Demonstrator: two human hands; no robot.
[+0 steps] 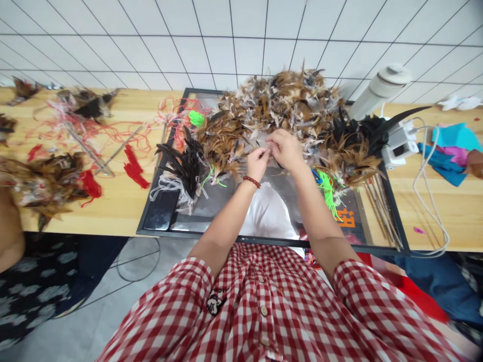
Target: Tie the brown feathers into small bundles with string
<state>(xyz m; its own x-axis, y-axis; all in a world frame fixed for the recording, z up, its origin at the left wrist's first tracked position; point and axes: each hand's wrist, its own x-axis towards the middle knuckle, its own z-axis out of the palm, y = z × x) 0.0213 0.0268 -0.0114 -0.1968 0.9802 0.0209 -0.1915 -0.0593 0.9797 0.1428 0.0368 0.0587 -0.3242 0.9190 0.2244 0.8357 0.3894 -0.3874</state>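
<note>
My left hand [258,163] and my right hand [286,150] meet at the near edge of a large heap of brown feathers [273,105]. Fingers of both are pinched together, fingertips nearly touching. Whatever lies between them is too small and hidden to name. Pale, whitish feathers [256,138] show just behind the fingers. Left of my hands lie a brown feather bundle [221,146] and a black feather bundle [188,166] with white strips. To the right are black feathers [347,130] and bright green strings [330,193].
A black-framed board [226,206] lies under everything, with a phone [162,210] at its left and thin sticks [383,213] at its right. A white bottle [379,90] and charger with cables [402,141] stand right. Red strings [135,168] and co-workers' feathers [49,178] lie left.
</note>
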